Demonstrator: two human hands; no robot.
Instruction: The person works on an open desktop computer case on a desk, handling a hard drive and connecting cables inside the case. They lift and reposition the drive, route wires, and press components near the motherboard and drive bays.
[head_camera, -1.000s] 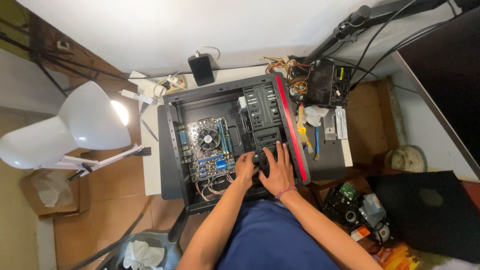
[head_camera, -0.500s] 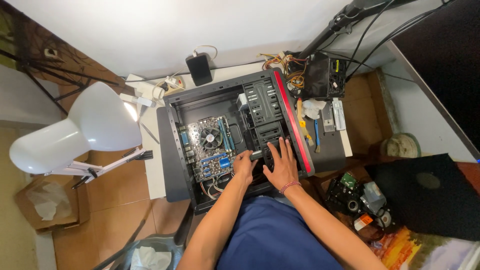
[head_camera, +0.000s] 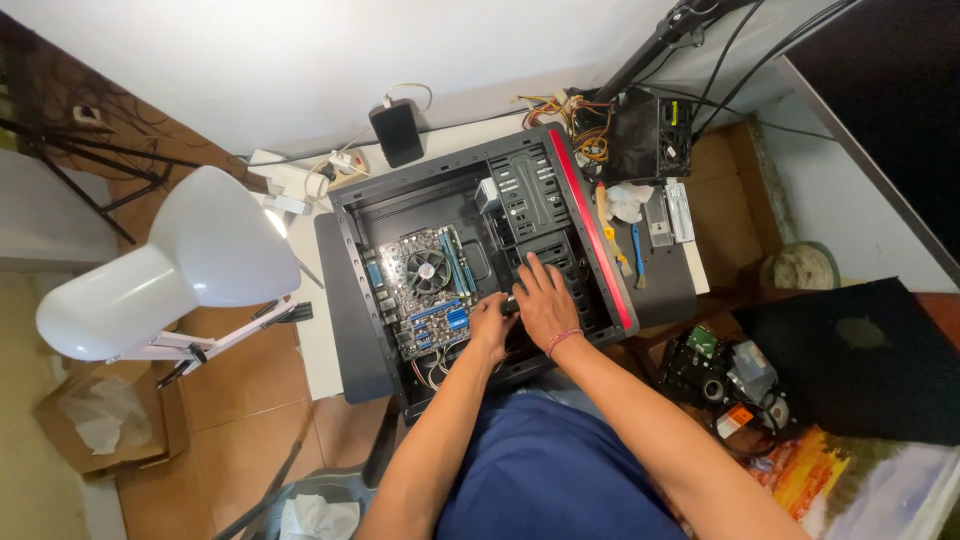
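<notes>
An open black computer case (head_camera: 360, 220) with a red front strip lies on its side on a small table. Inside it a motherboard (head_camera: 425, 285) with a round fan and blue slots faces up. My left hand (head_camera: 488, 322) rests at the board's lower right edge, fingers curled around something small and dark that I cannot make out. My right hand (head_camera: 543, 298) lies flat on the black drive cage (head_camera: 535, 205), fingers spread, right beside the left hand.
A white desk lamp (head_camera: 175, 270) stands at the left. A black power supply (head_camera: 648, 135) with loose wires sits behind the case. Screwdrivers (head_camera: 637, 255) lie right of the red strip. Computer parts (head_camera: 725, 375) crowd the floor at right. A cardboard box (head_camera: 95, 425) sits lower left.
The view has shifted slightly. Both hands stay at the lower drive cage; the right hand has slid a little toward the left hand.
</notes>
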